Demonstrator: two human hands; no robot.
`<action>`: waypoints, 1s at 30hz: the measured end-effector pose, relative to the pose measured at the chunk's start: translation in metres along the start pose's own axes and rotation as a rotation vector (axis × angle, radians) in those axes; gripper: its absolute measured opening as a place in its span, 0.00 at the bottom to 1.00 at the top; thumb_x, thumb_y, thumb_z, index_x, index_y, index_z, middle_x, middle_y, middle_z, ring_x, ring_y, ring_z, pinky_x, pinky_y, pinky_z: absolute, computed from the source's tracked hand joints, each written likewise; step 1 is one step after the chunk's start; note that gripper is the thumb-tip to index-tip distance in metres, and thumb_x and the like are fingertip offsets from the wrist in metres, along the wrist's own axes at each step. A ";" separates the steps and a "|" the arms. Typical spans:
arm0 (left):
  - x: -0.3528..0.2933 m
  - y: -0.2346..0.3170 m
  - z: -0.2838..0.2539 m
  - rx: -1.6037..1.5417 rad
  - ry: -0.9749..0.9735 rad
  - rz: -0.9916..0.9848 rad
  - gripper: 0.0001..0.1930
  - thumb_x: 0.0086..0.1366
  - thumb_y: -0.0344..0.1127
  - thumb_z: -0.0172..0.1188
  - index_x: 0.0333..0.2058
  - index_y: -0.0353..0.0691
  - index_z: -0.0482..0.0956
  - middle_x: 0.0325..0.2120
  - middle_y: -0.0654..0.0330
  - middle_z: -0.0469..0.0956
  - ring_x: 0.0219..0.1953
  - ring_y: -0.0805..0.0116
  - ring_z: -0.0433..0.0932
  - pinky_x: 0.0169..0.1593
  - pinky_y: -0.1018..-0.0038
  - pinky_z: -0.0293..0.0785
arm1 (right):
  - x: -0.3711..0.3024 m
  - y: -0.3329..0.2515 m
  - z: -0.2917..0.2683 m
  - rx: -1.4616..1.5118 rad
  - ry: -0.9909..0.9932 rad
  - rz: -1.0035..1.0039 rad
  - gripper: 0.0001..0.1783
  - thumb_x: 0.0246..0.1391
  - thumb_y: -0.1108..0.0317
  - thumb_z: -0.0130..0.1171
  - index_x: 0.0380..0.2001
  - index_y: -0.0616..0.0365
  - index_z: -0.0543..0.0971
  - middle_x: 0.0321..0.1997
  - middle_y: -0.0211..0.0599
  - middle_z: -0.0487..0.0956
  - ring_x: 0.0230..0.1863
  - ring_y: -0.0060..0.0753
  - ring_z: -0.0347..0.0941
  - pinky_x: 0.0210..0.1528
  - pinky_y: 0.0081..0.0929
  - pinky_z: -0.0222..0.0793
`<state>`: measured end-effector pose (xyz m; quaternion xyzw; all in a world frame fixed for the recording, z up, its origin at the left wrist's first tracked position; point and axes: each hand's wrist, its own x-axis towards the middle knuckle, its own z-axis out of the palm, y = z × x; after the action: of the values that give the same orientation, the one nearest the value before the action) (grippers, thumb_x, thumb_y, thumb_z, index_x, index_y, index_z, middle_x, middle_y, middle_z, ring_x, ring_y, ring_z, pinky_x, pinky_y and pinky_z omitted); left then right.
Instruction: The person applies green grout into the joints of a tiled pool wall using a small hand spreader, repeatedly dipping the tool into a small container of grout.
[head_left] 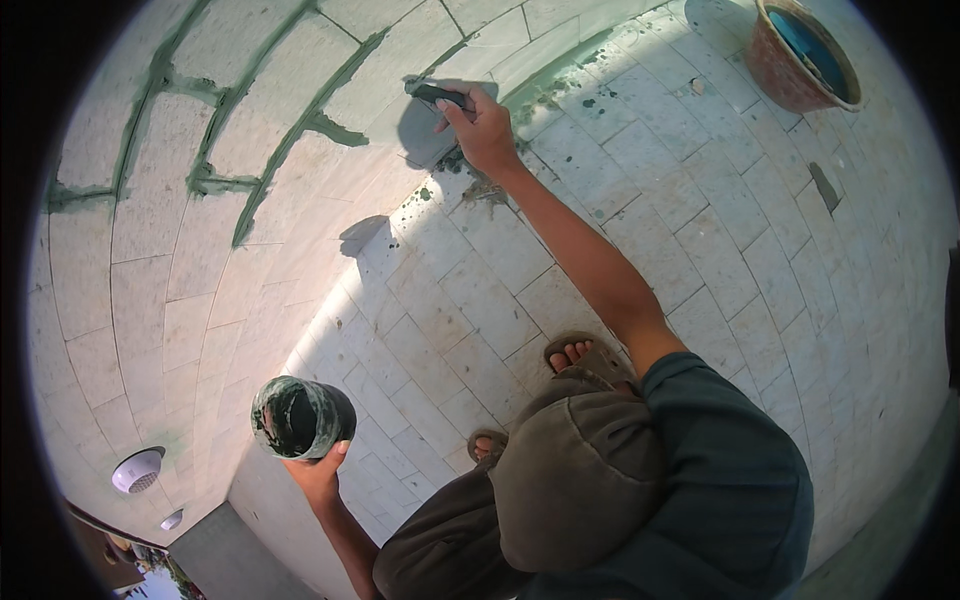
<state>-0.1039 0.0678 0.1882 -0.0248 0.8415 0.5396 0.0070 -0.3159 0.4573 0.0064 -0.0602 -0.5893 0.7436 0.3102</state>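
My left hand (318,475) is closed round the lower part of a grout-smeared round tub (335,415), held tilted with its mouth toward the wall. Dark green paste coats its inside. At the upper middle, my right hand (488,135) pinches a small flat spreader (434,94) covered in dark green; its exact kind is hard to make out. Its tip is at a joint of the tiled wall (385,100), and the hand's shadow falls beside it. Thick bands of green grout (300,130) lie along several wall joints at the upper left.
A worn reddish bucket (785,75), blue inside, stands on the tiled floor (640,220) at the far right. Green splatters dot the floor along the wall's foot. My sandalled feet (572,355) are close below. White round fittings (138,470) sit in the wall at lower left.
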 end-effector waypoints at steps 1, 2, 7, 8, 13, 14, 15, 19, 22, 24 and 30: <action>0.000 0.000 0.000 -0.011 -0.004 0.004 0.51 0.38 0.30 0.78 0.63 0.33 0.59 0.51 0.53 0.72 0.53 0.61 0.74 0.58 0.64 0.71 | 0.009 0.001 -0.009 0.038 0.001 0.022 0.14 0.62 0.69 0.57 0.47 0.67 0.74 0.31 0.37 0.84 0.28 0.21 0.80 0.24 0.18 0.67; 0.001 0.000 0.001 -0.015 -0.002 0.002 0.52 0.38 0.30 0.78 0.63 0.34 0.59 0.52 0.53 0.72 0.53 0.61 0.74 0.59 0.64 0.71 | 0.018 0.005 -0.017 0.075 0.001 0.046 0.15 0.62 0.69 0.57 0.48 0.67 0.73 0.32 0.37 0.84 0.28 0.20 0.80 0.23 0.17 0.66; 0.003 -0.008 -0.004 0.021 -0.045 0.018 0.53 0.40 0.36 0.79 0.64 0.35 0.59 0.55 0.54 0.71 0.56 0.61 0.72 0.62 0.64 0.66 | 0.047 0.017 -0.038 -0.112 0.092 -0.072 0.17 0.64 0.65 0.56 0.49 0.67 0.71 0.35 0.40 0.83 0.27 0.23 0.79 0.23 0.18 0.68; 0.003 -0.009 -0.006 0.022 -0.044 0.016 0.53 0.40 0.36 0.79 0.64 0.35 0.59 0.55 0.54 0.71 0.56 0.61 0.71 0.62 0.64 0.66 | 0.048 0.017 -0.038 -0.141 0.137 -0.102 0.17 0.65 0.64 0.55 0.49 0.67 0.71 0.36 0.41 0.83 0.27 0.23 0.79 0.24 0.18 0.68; 0.003 -0.013 -0.006 0.015 -0.028 0.023 0.53 0.40 0.35 0.79 0.64 0.35 0.59 0.55 0.54 0.70 0.56 0.61 0.71 0.62 0.64 0.66 | 0.044 0.027 -0.024 0.007 0.279 -0.112 0.15 0.66 0.64 0.53 0.45 0.68 0.71 0.30 0.40 0.83 0.24 0.23 0.78 0.24 0.20 0.70; 0.004 -0.013 -0.005 0.011 -0.025 0.020 0.53 0.40 0.35 0.79 0.64 0.35 0.59 0.55 0.54 0.70 0.56 0.61 0.71 0.62 0.64 0.66 | 0.041 0.030 -0.018 0.008 0.295 -0.097 0.14 0.66 0.64 0.53 0.44 0.68 0.71 0.29 0.40 0.82 0.24 0.23 0.77 0.24 0.21 0.70; 0.004 -0.012 -0.003 0.006 -0.022 0.017 0.53 0.39 0.35 0.79 0.64 0.35 0.59 0.55 0.54 0.70 0.56 0.61 0.71 0.62 0.63 0.66 | 0.037 0.033 -0.012 0.007 0.290 -0.050 0.14 0.66 0.65 0.53 0.43 0.67 0.71 0.28 0.40 0.82 0.23 0.23 0.77 0.24 0.21 0.70; 0.005 -0.010 -0.002 0.021 -0.041 -0.008 0.53 0.40 0.36 0.79 0.65 0.35 0.58 0.55 0.54 0.70 0.56 0.61 0.71 0.62 0.63 0.65 | 0.021 0.034 0.023 0.079 0.259 0.110 0.12 0.65 0.66 0.54 0.42 0.67 0.71 0.26 0.39 0.81 0.21 0.24 0.77 0.23 0.22 0.70; 0.006 -0.010 -0.001 0.030 -0.055 -0.009 0.53 0.40 0.36 0.79 0.65 0.35 0.58 0.55 0.54 0.70 0.56 0.61 0.71 0.62 0.63 0.66 | 0.008 0.030 0.043 0.090 0.190 0.179 0.11 0.64 0.67 0.55 0.40 0.66 0.71 0.25 0.39 0.81 0.20 0.24 0.76 0.23 0.22 0.70; 0.006 -0.009 -0.001 0.040 -0.063 -0.006 0.53 0.40 0.37 0.79 0.65 0.35 0.58 0.55 0.54 0.70 0.56 0.61 0.71 0.62 0.63 0.66 | 0.000 0.026 0.050 0.112 0.141 0.206 0.11 0.64 0.67 0.55 0.40 0.66 0.71 0.25 0.40 0.80 0.19 0.24 0.75 0.22 0.22 0.70; 0.006 -0.010 -0.002 0.032 -0.053 0.012 0.54 0.40 0.38 0.79 0.65 0.35 0.58 0.55 0.53 0.70 0.56 0.60 0.71 0.61 0.63 0.67 | -0.002 0.031 0.034 0.195 0.317 0.078 0.11 0.63 0.67 0.55 0.38 0.65 0.69 0.23 0.38 0.81 0.16 0.25 0.75 0.19 0.23 0.69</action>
<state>-0.1095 0.0614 0.1796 -0.0052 0.8497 0.5266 0.0264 -0.3414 0.4243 -0.0126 -0.1693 -0.4554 0.7898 0.3745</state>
